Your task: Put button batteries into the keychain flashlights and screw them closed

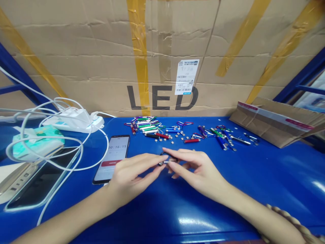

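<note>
Both hands meet over the blue table (228,213), pinching one small black clip (173,157) between them: the left hand (132,173) has thumb and forefinger closed together at its left end, and the right hand (199,167) grips its right end the same way, its other fingers curled beneath. Beyond the grip and a little left lies a pile of small colored flashlights (149,128), some with clips; a red flashlight (192,140) lies beyond it and slightly right, with small round batteries (178,139) scattered nearby. Farther right of the grip is a second flashlight group (220,138), and past that a brown paper bag (273,122). Just left of the left hand, a phone (115,149) shows 00:16:15; white cables (82,149) loop farther left. A cardboard box (101,67) marked LED stands behind everything.
</note>
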`<state>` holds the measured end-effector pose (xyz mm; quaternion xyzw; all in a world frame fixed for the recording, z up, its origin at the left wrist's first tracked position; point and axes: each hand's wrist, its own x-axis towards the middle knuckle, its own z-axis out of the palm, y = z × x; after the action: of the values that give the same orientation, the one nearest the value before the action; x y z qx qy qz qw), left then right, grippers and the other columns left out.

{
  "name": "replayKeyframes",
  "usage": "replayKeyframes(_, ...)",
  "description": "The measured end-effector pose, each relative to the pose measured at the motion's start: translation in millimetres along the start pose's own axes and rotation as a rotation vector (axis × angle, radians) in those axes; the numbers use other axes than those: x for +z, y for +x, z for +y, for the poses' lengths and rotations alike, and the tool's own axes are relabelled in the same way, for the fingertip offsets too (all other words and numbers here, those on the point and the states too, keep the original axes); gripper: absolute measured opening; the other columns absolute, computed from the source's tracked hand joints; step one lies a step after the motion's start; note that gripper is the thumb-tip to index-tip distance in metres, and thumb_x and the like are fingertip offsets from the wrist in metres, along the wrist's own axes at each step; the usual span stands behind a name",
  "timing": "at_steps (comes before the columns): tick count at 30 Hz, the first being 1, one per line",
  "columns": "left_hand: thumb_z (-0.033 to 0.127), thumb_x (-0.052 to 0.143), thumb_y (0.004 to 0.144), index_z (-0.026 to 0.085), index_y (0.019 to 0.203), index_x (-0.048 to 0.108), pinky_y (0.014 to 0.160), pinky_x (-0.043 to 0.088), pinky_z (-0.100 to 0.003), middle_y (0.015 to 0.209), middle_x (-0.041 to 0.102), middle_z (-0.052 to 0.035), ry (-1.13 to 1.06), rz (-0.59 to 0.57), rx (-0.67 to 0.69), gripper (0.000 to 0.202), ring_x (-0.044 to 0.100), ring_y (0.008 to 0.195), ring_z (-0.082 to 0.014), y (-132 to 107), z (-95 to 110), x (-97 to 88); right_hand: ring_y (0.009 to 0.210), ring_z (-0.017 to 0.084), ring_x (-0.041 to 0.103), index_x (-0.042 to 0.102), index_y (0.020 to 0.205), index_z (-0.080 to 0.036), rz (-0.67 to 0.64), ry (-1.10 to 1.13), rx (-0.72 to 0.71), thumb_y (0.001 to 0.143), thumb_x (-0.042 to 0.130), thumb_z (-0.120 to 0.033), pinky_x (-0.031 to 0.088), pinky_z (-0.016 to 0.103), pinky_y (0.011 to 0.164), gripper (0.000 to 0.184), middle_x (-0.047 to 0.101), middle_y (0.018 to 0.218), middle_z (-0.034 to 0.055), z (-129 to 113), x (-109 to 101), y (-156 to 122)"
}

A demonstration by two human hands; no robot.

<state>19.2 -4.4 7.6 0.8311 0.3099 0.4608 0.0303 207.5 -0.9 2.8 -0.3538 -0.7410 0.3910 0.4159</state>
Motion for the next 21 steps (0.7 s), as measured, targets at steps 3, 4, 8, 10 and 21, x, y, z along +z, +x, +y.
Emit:
replayKeyframes(3, 0.010, 0.062, 0.077, 0.020, 0.097, 0.070, 0.071, 0.057, -0.020, 0.085, 0.075, -0.0026, 0.030, -0.007, 0.054, 0.024, 0.070, 0.073, -0.0148, -1.1, -2.8, 0.2, 0.065, 0.011, 0.055, 0.054, 0.122, -0.014, 0.016, -0.300, -0.280, 0.086, 0.051, -0.018, 0.052, 0.024, 0.061, 0.037, 0.058, 0.075, 0.0037, 3.7, -1.2, -1.3)
replayKeyframes(4, 0.010, 0.062, 0.077, 0.020, 0.098, 0.069, 0.071, 0.057, -0.020, 0.085, 0.075, -0.0024, 0.032, -0.011, 0.064, 0.025, 0.070, 0.073, -0.0150, -1.4, -3.5, 0.1, 0.066, 0.011, 0.054, 0.052, 0.124, -0.013, 0.021, -0.362, -0.335, 0.087, 0.050, -0.017, 0.051, 0.024, 0.063, 0.038, 0.057, 0.075, 0.0035, 4.7, -1.8, -1.4)
replayKeyframes(8, 0.008, 0.062, 0.077, 0.021, 0.104, 0.067, 0.073, 0.056, -0.020, 0.087, 0.074, -0.0026, -0.008, -0.046, 0.103, 0.031, 0.070, 0.076, -0.0154, -2.5, -5.5, -1.2, 0.061, 0.010, 0.050, 0.048, 0.127, -0.010, -0.028, -0.429, -0.394, 0.089, 0.047, -0.019, 0.047, 0.021, 0.058, 0.039, 0.051, 0.070, 0.0012, 7.8, -3.2, -1.1)
replayKeyframes(10, 0.007, 0.061, 0.078, 0.021, 0.107, 0.066, 0.074, 0.056, -0.020, 0.088, 0.074, -0.0035, -0.021, -0.080, 0.128, 0.033, 0.069, 0.077, -0.0153, -3.5, -6.6, -1.5, 0.060, 0.010, 0.048, 0.048, 0.126, -0.010, -0.041, -0.422, -0.421, 0.090, 0.045, -0.020, 0.045, 0.020, 0.056, 0.038, 0.049, 0.068, 0.0005, 8.7, -3.2, -1.0)
replayKeyframes(21, 0.007, 0.060, 0.081, 0.010, 0.101, 0.064, 0.071, 0.055, -0.019, 0.083, 0.071, -0.0070, -0.010, -0.024, 0.279, 0.021, 0.066, 0.076, -0.0124, -6.9, -15.8, 6.9, 0.057, 0.010, 0.045, 0.059, 0.101, -0.006, 0.049, -0.491, -0.540, 0.088, 0.048, -0.016, 0.043, 0.020, 0.052, 0.020, 0.052, 0.066, 0.0024, 16.1, 3.9, -4.2)
